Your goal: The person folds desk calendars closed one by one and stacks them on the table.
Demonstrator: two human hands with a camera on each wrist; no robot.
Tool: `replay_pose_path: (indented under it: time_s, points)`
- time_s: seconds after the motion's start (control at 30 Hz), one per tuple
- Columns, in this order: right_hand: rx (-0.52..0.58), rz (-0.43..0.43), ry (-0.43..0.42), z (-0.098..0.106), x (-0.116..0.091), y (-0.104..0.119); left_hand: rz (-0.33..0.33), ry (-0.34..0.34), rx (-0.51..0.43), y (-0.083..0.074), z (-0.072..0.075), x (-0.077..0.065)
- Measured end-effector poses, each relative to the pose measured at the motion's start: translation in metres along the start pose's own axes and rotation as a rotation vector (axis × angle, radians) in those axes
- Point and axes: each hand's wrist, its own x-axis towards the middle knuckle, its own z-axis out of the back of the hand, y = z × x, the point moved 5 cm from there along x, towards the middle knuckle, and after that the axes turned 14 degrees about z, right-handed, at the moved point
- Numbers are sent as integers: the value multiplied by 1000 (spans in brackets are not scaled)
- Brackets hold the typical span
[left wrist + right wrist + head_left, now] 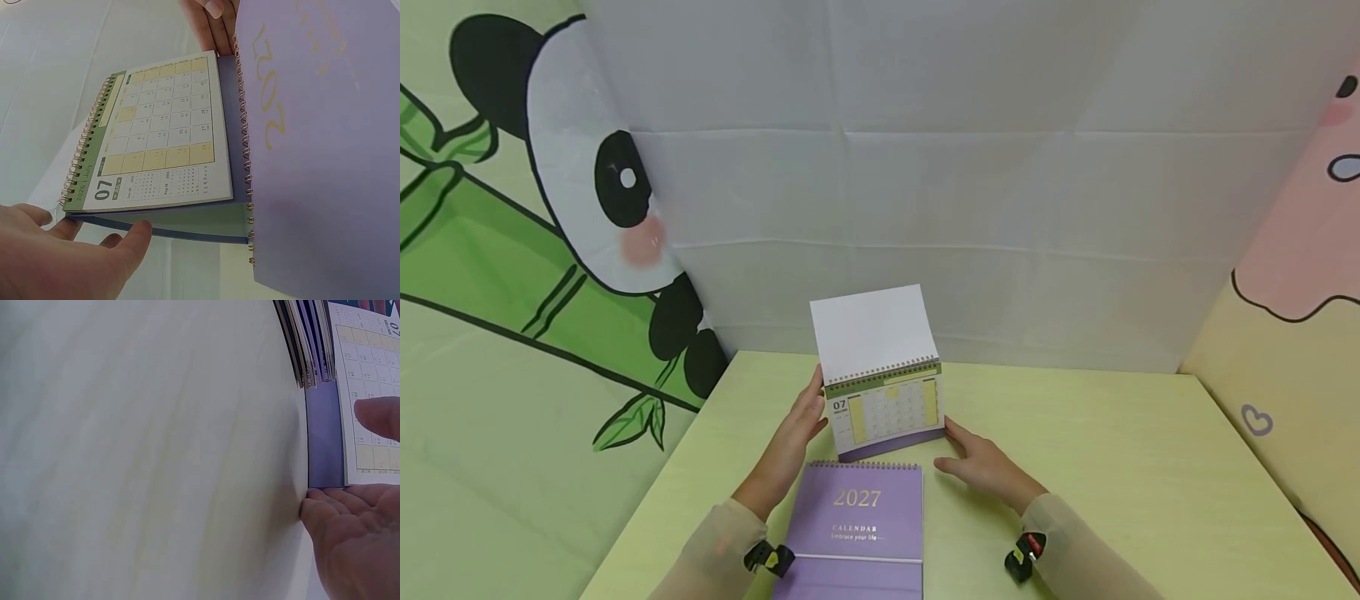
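Note:
A desk calendar (pixel 887 408) stands on the table like a tent, its July 2026 page facing me and a blank white sheet (pixel 875 332) flipped up above the coil. My left hand (pixel 792 437) touches its left side, the fingers extended along the edge; in the left wrist view the thumb (pixel 136 240) lies by the open side of the stand. At the lower right corner, the fingertips of my right hand (pixel 985 468) touch the calendar's edge, thumb held apart. A purple 2027 calendar (pixel 857 508) with gold lettering lies in front of it.
The pale yellow table (pixel 1105 467) stretches out to the right. Behind it hangs a white cloth (pixel 970 192). A panda-print cloth (pixel 572 167) covers the left side, and a pink and yellow printed cloth (pixel 1300 242) the right. Both wrists carry small black cameras.

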Motion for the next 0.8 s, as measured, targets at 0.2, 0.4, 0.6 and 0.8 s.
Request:
replay_pose_path:
  time_s: [0.2, 0.4, 0.6, 0.8]
  points:
    - [-3, 2, 1, -1, 0, -1, -9, -5, 2, -1, 0, -1]
    - [-14, 8, 2, -1, 1, -1, -11, -6, 4, -1, -1, -3]
    - [-12, -2, 1, 0, 0, 0, 2, -7, 8, -1, -2, -5]
    - [-6, -2, 1, 0, -1, 1, 8, -10, 6, 1, -2, -5]
